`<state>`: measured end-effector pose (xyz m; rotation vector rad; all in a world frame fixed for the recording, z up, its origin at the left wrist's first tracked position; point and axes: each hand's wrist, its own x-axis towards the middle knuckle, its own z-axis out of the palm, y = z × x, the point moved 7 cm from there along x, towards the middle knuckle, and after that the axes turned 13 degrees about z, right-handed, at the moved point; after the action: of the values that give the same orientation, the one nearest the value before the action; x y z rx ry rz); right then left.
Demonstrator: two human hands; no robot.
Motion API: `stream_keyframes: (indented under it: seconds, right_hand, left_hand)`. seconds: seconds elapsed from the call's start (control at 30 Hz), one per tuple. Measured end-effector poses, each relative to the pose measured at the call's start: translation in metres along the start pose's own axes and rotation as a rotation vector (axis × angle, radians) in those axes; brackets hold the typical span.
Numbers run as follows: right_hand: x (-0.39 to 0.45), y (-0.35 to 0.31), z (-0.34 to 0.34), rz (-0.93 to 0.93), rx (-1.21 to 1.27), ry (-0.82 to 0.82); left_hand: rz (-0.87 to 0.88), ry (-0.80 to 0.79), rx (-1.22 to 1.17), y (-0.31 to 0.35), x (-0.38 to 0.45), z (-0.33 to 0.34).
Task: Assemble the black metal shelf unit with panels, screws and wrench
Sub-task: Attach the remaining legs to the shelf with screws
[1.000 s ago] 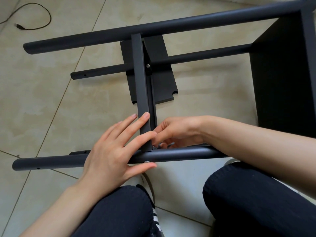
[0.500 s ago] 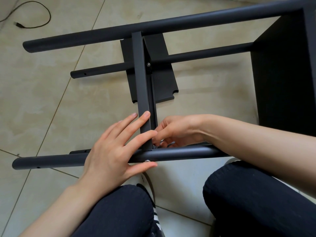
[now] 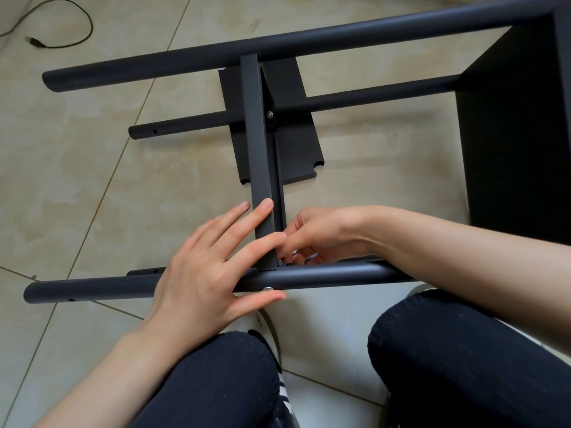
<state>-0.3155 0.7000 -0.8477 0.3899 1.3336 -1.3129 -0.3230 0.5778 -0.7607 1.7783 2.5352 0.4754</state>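
Observation:
The black shelf frame lies on its side on the tiled floor. A panel edge (image 3: 258, 143) runs between the far tube (image 3: 278, 46) and the near tube (image 3: 324, 274). My left hand (image 3: 210, 273) lies flat with straight fingers across the near tube and the panel's lower end. A silver screw head (image 3: 268, 288) shows on the tube beside its thumb. My right hand (image 3: 318, 236) is curled behind the panel and pinches a small silver metal piece (image 3: 304, 259) at the joint; most of that piece is hidden. Another screw (image 3: 270, 114) sits higher on the panel.
A fitted black panel (image 3: 519, 134) closes the frame at the right. A loose black panel (image 3: 296, 143) lies on the floor under the frame. A black cable (image 3: 61, 29) curls at the top left. My knees (image 3: 463, 350) are below the near tube.
Both hands stay at the joint; the right hand's fingers have shifted slightly around the small metal piece. The view has tilted a little.

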Motion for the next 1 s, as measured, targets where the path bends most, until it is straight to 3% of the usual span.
stream_keyframes:
  seconds: [0.47,1.0]
  right_hand:
    - [0.001,0.000,0.003,0.006,0.041,-0.021]
    - [-0.010,-0.005,0.002,-0.057,-0.080,0.153]
  left_hand:
    - [-0.010,0.033,-0.064,-0.003,-0.003,0.001]
    - [-0.069,0.025,-0.179,0.002,0.000,-0.007]
